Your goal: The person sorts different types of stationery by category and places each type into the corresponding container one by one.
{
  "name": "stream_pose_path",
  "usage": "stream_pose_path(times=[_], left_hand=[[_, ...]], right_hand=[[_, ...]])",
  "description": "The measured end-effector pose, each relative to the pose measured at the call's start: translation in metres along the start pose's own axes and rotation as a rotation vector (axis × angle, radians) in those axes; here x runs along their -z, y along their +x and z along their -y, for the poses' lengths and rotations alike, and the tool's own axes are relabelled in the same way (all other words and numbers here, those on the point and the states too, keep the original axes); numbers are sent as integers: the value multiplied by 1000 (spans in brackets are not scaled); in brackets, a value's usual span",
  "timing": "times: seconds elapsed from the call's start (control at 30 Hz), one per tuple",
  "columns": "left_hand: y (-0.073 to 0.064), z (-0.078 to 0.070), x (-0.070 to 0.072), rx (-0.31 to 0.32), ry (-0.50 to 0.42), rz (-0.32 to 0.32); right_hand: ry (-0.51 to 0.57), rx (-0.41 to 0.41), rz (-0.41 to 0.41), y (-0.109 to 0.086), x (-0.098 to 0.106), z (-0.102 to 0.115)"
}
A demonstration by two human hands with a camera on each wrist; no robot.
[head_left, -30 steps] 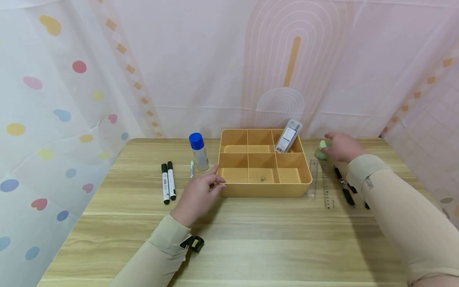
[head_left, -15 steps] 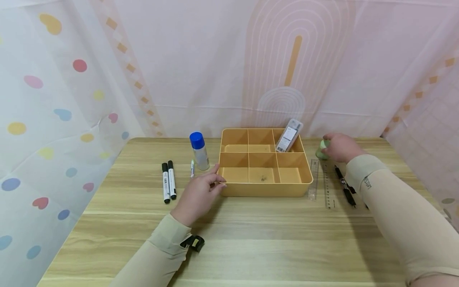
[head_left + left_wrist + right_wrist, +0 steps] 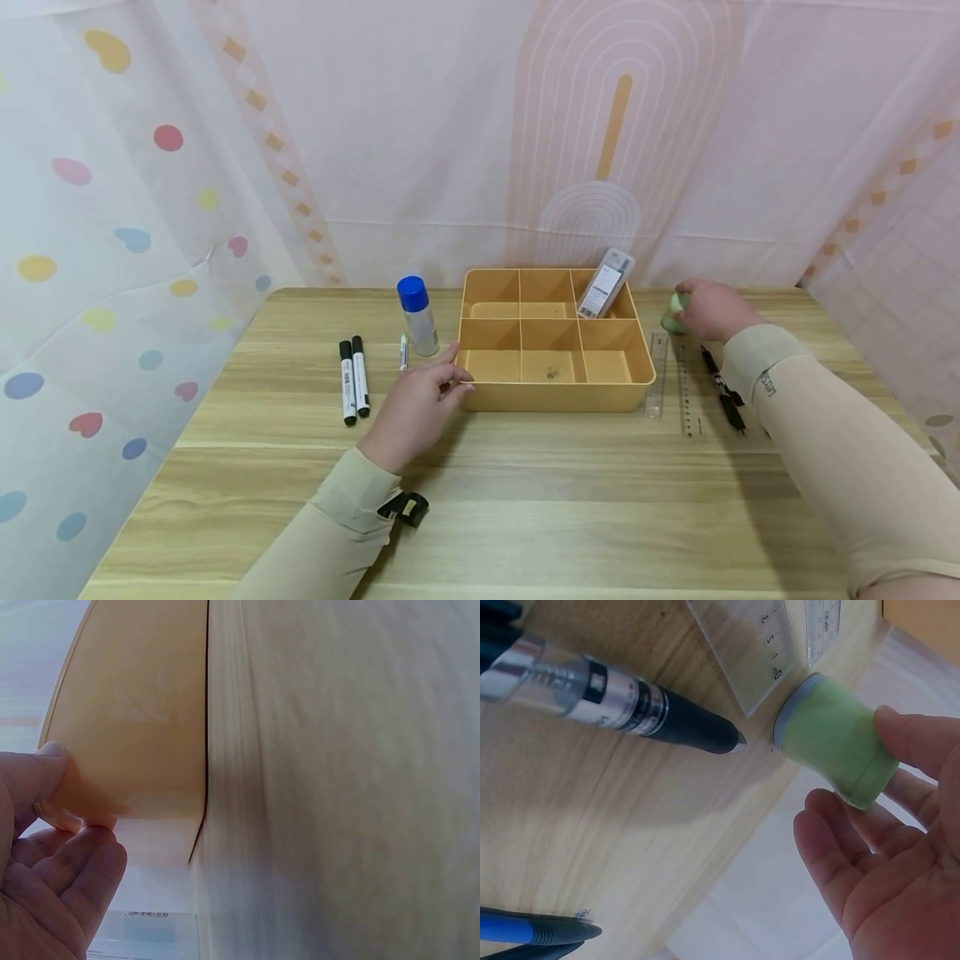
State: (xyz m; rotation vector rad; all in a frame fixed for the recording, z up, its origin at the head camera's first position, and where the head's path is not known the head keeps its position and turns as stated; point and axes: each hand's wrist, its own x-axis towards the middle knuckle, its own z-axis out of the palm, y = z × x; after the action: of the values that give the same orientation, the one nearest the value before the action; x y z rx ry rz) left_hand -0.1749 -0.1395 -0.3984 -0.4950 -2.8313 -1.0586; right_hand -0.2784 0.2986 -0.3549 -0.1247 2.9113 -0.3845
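Note:
A yellow-orange organizer box [image 3: 557, 398] with several compartments stands on the table. My left hand [image 3: 408, 417] holds its front left corner, thumb against the front wall and fingers round the side in the left wrist view. At the back right my right hand [image 3: 716, 310] pinches a small light green waisted cylinder [image 3: 829, 735] with a grey base, thumb on one side and fingers on the other. Its base is at the tabletop, close to the end of a clear ruler [image 3: 742, 645]. A clear plastic case [image 3: 603, 283] with a white label leans in the box's back right compartment.
Two clear rulers [image 3: 656, 375] lie right of the box, with black pens [image 3: 723, 390] beyond them, partly under the right forearm. Left of the box stand a blue-capped bottle [image 3: 418, 317], a small slim white tube [image 3: 403, 352] and two black-capped markers [image 3: 347, 383]. A patterned curtain [image 3: 405, 125] hangs behind.

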Motion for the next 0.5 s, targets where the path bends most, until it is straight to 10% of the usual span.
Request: stream_pose_path(times=[0.5], left_hand=[[-1,0,0,4,-1,-3]], right_hand=[[-10,2,3,-1,0,1]])
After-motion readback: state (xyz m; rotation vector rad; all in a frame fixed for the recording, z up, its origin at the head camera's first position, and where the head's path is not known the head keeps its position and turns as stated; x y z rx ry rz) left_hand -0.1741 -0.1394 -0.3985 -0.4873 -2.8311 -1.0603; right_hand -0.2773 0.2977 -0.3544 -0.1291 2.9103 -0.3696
